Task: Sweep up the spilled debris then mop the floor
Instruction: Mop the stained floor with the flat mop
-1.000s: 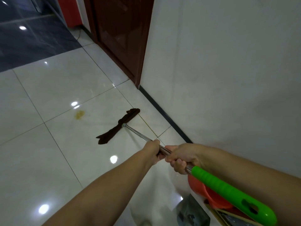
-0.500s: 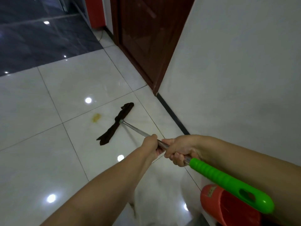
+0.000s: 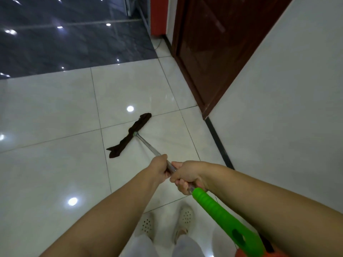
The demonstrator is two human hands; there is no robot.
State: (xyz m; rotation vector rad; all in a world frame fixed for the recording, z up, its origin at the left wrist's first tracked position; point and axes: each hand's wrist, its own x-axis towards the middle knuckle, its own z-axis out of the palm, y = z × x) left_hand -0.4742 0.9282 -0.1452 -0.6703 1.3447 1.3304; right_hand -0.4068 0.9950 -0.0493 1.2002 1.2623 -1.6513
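Observation:
A mop with a dark brown cloth head (image 3: 130, 135) lies flat on the glossy white tiled floor (image 3: 55, 173), ahead of me and a little left of the wall. Its thin metal shaft (image 3: 147, 144) runs back to a bright green plastic handle (image 3: 222, 219). My left hand (image 3: 159, 168) is closed around the shaft in front. Just behind it, my right hand (image 3: 187, 176) grips the shaft where the green handle begins. No stain shows on the tiles around the mop head.
A white wall (image 3: 287, 108) with a black skirting strip (image 3: 219, 143) runs along the right. A dark red-brown door (image 3: 213, 43) stands beyond it. Dark grey tiles (image 3: 65, 38) begin farther ahead. My feet in white perforated shoes (image 3: 183, 221) stand below; an orange-red object (image 3: 259, 254) shows bottom right.
The mop head has slid over the spot where a small yellow stain lay; the stain is no longer visible. My view has tilted down, showing my feet.

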